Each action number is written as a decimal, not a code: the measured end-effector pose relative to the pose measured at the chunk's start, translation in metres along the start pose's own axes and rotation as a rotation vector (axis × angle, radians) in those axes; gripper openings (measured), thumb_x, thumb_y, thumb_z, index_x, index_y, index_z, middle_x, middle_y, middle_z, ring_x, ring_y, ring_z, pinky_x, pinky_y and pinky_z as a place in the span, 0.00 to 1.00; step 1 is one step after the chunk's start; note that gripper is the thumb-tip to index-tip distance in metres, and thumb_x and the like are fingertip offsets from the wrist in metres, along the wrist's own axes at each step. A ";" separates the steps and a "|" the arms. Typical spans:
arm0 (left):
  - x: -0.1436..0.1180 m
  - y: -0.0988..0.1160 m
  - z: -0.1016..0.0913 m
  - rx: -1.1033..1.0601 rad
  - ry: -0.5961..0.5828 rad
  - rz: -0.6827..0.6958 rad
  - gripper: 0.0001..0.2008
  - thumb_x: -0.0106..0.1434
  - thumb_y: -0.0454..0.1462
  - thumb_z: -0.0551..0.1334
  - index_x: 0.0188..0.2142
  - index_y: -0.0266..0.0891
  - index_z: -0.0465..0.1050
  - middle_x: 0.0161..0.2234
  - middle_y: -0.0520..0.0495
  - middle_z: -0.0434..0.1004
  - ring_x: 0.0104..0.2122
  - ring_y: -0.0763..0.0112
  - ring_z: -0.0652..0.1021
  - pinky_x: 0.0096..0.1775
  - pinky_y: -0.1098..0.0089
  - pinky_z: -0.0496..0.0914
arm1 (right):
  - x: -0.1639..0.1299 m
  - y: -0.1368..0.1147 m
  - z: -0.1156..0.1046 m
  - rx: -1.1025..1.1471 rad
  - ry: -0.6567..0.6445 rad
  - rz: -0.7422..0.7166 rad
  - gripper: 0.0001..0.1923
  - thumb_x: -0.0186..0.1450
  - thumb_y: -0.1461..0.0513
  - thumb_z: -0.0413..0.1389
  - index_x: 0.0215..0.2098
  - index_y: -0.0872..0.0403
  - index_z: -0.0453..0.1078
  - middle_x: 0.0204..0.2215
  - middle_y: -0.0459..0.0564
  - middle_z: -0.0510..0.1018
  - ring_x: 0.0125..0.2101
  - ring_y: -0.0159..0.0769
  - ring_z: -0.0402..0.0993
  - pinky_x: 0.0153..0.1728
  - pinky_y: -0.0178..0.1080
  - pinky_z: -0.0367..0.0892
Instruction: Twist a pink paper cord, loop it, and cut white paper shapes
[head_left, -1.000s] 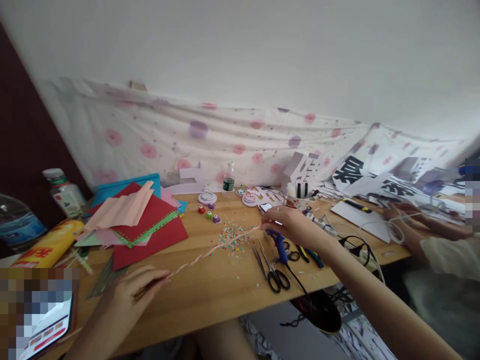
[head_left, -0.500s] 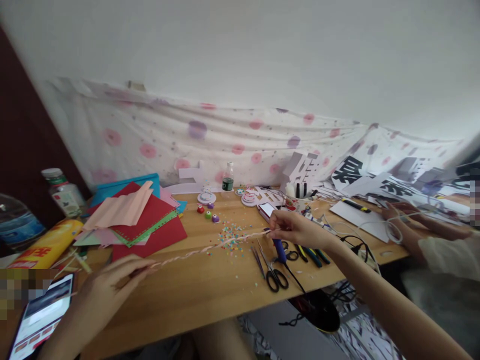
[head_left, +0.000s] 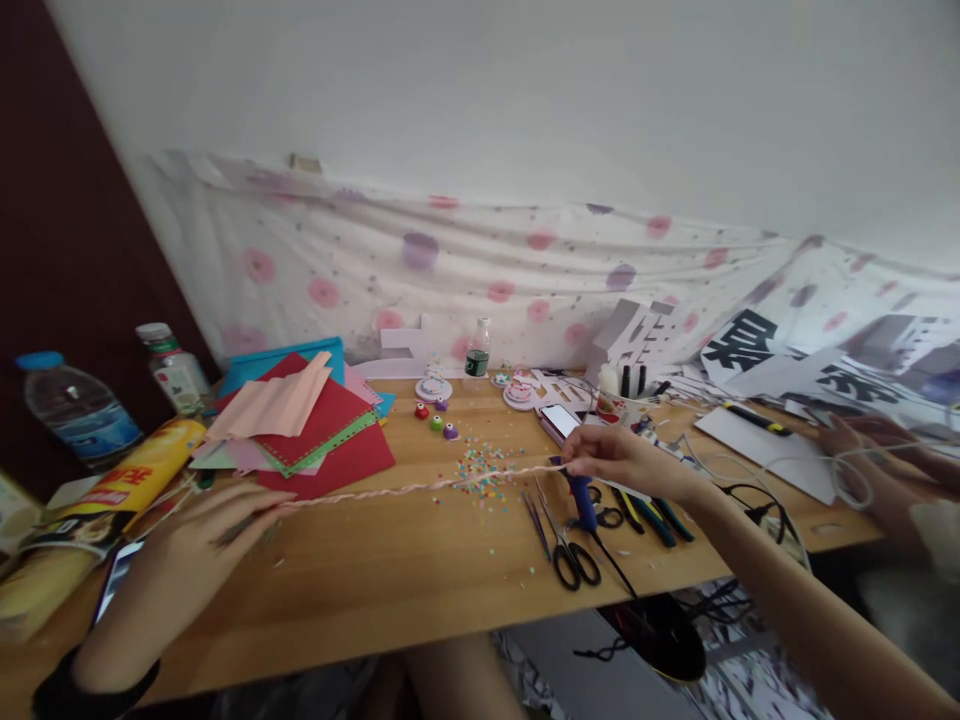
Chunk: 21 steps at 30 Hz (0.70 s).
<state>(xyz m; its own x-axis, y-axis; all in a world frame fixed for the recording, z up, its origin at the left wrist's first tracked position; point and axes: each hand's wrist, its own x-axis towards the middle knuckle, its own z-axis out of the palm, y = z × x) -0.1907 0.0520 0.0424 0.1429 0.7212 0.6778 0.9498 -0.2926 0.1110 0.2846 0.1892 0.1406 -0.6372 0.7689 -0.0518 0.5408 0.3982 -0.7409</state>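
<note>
Dotted cloth [head_left: 360,250] hangs behind the table [head_left: 360,590]. Above it, back from its front edge, my left hand [head_left: 201,535] and right hand [head_left: 622,460] pinch a twisted pink strand [head_left: 397,491]; twisting seems in hand, next move calls for even tension.

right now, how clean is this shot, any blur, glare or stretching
Head view: soft, dim light, faint shadows on the table; head view: the phone near the right hand glares nearly white; head view: the co-worker's hands look smeared, while the twisted strip reads more clearly; head view: wide-angle stretching toward the edges.
</note>
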 end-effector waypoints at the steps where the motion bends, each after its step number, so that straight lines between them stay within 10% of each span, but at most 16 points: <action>1: -0.003 -0.008 0.003 0.048 -0.006 0.070 0.23 0.62 0.36 0.47 0.39 0.56 0.81 0.40 0.55 0.85 0.40 0.63 0.82 0.45 0.63 0.76 | -0.001 0.001 0.000 0.046 -0.007 0.015 0.22 0.59 0.43 0.60 0.31 0.53 0.65 0.18 0.37 0.58 0.20 0.28 0.52 0.22 0.34 0.49; 8: -0.018 -0.054 0.020 0.238 -0.044 0.302 0.28 0.60 0.28 0.44 0.48 0.48 0.78 0.48 0.50 0.82 0.44 0.60 0.80 0.48 0.58 0.73 | -0.012 0.015 -0.009 0.013 0.001 0.101 0.25 0.61 0.41 0.56 0.27 0.53 0.64 0.19 0.43 0.69 0.20 0.30 0.62 0.23 0.35 0.54; 13: -0.007 -0.035 0.013 0.459 0.026 0.334 0.27 0.64 0.26 0.42 0.44 0.36 0.80 0.43 0.41 0.83 0.42 0.56 0.80 0.46 0.59 0.72 | -0.012 0.025 -0.012 -0.084 0.022 0.088 0.24 0.64 0.43 0.53 0.26 0.54 0.68 0.20 0.43 0.69 0.22 0.31 0.62 0.25 0.36 0.55; 21: 0.002 -0.020 0.000 0.634 0.013 0.228 0.28 0.65 0.24 0.44 0.42 0.43 0.81 0.34 0.48 0.85 0.30 0.64 0.80 0.28 0.66 0.69 | -0.007 0.047 -0.021 -0.136 0.016 0.098 0.20 0.58 0.46 0.62 0.34 0.54 0.70 0.21 0.41 0.68 0.23 0.32 0.62 0.24 0.35 0.55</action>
<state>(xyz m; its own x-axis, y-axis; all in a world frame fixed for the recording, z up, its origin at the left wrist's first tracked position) -0.2096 0.0596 0.0410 0.3593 0.6767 0.6427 0.8767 -0.0087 -0.4809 0.3262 0.2131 0.1202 -0.5696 0.8148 -0.1083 0.6702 0.3841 -0.6351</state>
